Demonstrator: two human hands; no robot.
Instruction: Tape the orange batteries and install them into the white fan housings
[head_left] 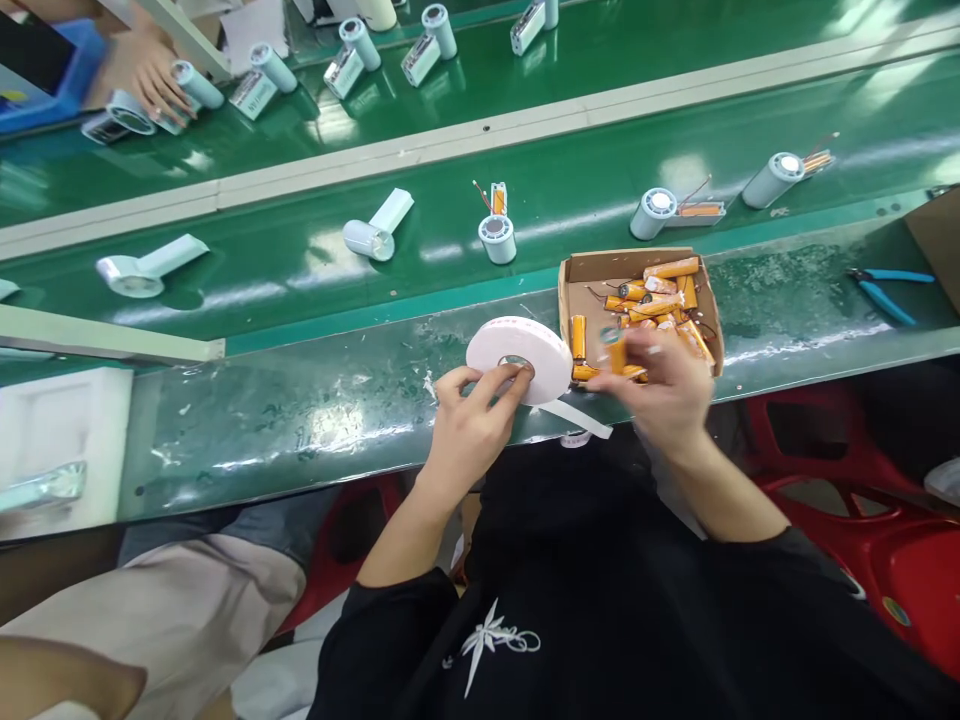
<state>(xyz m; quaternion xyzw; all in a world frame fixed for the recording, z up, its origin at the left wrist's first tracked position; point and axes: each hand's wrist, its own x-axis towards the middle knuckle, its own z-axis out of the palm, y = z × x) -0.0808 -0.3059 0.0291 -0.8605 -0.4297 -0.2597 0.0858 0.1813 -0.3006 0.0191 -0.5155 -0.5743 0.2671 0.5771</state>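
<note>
My left hand (480, 415) grips a large white roll of tape (544, 360) by its core, fingers closed round the hole. A loose strip of tape (581, 418) hangs off the roll toward the table's front edge. Between the fingers of my right hand (667, 385) is an orange battery cell (613, 350), slightly blurred. That hand is over the front of a shallow cardboard box (567, 290), which holds several orange battery cells (671, 268) with thin wires. Part of the box's contents is hidden behind my right hand.
Light-blue round housings with handles, such as one housing (496, 240), stand along the green conveyor (277, 230). Blue-handled pliers (889, 285) lie at the right. A white foam tray (97, 420) is at the left. Another person's hand (154, 80) touches housings at the far left.
</note>
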